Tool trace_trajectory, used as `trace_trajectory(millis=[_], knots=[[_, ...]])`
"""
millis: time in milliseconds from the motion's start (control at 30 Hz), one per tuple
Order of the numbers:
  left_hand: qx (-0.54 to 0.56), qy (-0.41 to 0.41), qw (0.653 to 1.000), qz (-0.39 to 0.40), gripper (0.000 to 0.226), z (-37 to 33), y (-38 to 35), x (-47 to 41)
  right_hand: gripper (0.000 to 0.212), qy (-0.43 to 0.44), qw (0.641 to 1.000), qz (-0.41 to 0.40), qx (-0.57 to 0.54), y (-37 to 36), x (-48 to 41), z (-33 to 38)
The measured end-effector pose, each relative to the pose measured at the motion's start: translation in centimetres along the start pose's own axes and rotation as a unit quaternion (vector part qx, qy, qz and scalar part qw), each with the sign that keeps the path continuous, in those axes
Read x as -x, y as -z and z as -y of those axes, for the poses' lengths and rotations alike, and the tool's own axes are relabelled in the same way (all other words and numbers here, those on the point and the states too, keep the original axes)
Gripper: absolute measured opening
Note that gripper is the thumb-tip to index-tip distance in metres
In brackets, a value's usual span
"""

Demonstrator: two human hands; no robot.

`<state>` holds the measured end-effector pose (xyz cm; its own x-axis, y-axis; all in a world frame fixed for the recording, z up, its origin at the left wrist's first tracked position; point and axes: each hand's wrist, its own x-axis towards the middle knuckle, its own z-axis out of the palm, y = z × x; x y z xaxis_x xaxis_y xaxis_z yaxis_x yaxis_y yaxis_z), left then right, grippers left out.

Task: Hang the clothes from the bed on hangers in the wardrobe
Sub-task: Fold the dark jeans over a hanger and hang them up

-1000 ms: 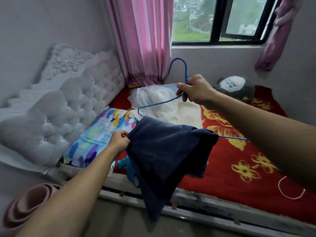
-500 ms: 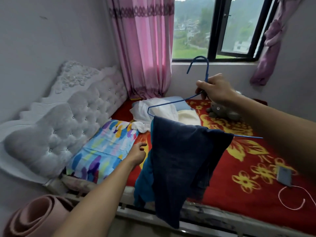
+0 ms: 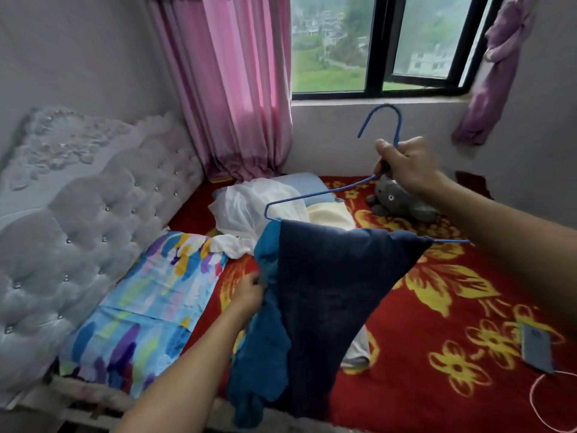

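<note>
While right hand [image 3: 406,165] clamped grip round blue hanger [image 3: 312,195] neck, navy garment [image 3: 337,292] hung over bar above bed [image 3: 443,310]; left hand [image 3: 248,293] grip pinched teal cloth [image 3: 265,348] beside it.

Dim soft daylight from the window [image 3: 374,48], slight blur, edges bowed

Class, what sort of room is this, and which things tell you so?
Most likely a bedroom: a tufted headboard, a colourful pillow on the red blanket, and a soft toy.
</note>
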<state>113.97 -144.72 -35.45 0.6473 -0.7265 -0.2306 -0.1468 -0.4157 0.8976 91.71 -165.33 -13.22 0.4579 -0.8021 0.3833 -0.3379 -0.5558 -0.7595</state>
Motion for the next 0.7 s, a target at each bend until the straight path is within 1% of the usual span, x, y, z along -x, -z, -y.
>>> trace_trajectory(millis=[33, 100, 167, 200, 233, 267, 300, 367, 400, 467, 500, 567, 600, 667, 700], knots=[[0.07, 0.013, 0.997, -0.043, 0.018, -1.1, 1.1, -1.3, 0.049, -0.011, 1.0, -0.007, 0.02, -1.0, -0.9, -1.4], [0.182, 0.037, 0.97, -0.16, 0.021, -3.2, 4.1, -4.0, 0.051, -0.051, 0.997, -0.015, 0.051, -2.6, -2.5, -4.4], [0.264, 0.062, 0.922, -0.276, 0.019, -4.8, 8.5, -7.0, 0.061, -0.097, 0.994, -0.007, 0.058, -4.4, -3.9, -7.3], [0.294, 0.076, 0.895, -0.328, 0.023, -5.2, 10.7, -8.5, 0.063, -0.114, 0.992, -0.006, 0.062, -5.1, -4.6, -8.7], [0.29, 0.092, 0.878, -0.369, 0.032, -4.8, 12.8, -10.4, 0.061, -0.127, 0.989, -0.011, 0.072, -5.7, -5.1, -9.8], [0.257, 0.099, 0.878, -0.392, 0.04, -4.2, 14.7, -12.0, 0.056, -0.137, 0.987, -0.021, 0.08, -6.3, -5.4, -10.6], [0.219, 0.099, 0.887, -0.395, 0.046, -1.8, 16.7, -15.4, 0.053, -0.148, 0.985, -0.031, 0.083, -6.7, -5.5, -11.1], [0.151, 0.109, 0.913, -0.362, 0.047, 0.7, 18.1, -19.6, 0.051, -0.172, 0.981, -0.037, 0.086, -7.4, -5.9, -11.9], [0.132, 0.112, 0.927, -0.333, 0.042, 0.1, 17.6, -19.7, 0.05, -0.176, 0.98, -0.036, 0.087, -7.8, -6.2, -12.3], [0.133, 0.099, 0.95, -0.264, 0.016, -3.2, 14.9, -17.7, 0.048, -0.176, 0.98, -0.034, 0.081, -8.6, -7.0, -12.7], [0.142, 0.096, 0.958, -0.229, 0.011, -4.3, 13.5, -17.4, 0.046, -0.169, 0.982, -0.038, 0.077, -8.9, -7.5, -12.5], [0.136, 0.093, 0.973, -0.163, 0.022, -5.3, 10.6, -17.8, 0.045, -0.158, 0.985, -0.043, 0.059, -9.4, -8.5, -11.9], [0.124, 0.091, 0.98, -0.129, 0.023, -5.3, 9.4, -18.7, 0.046, -0.154, 0.986, -0.046, 0.042, -9.7, -9.2, -11.5], [0.09, 0.087, 0.991, -0.054, 0.018, -5.8, 7.2, -19.9, 0.046, -0.152, 0.987, -0.053, -0.003, -10.1, -10.6, -10.4], [0.072, 0.082, 0.994, -0.006, 0.012, -6.2, 6.1, -20.3, 0.046, -0.153, 0.986, -0.058, -0.029, -10.2, -11.3, -9.7]])
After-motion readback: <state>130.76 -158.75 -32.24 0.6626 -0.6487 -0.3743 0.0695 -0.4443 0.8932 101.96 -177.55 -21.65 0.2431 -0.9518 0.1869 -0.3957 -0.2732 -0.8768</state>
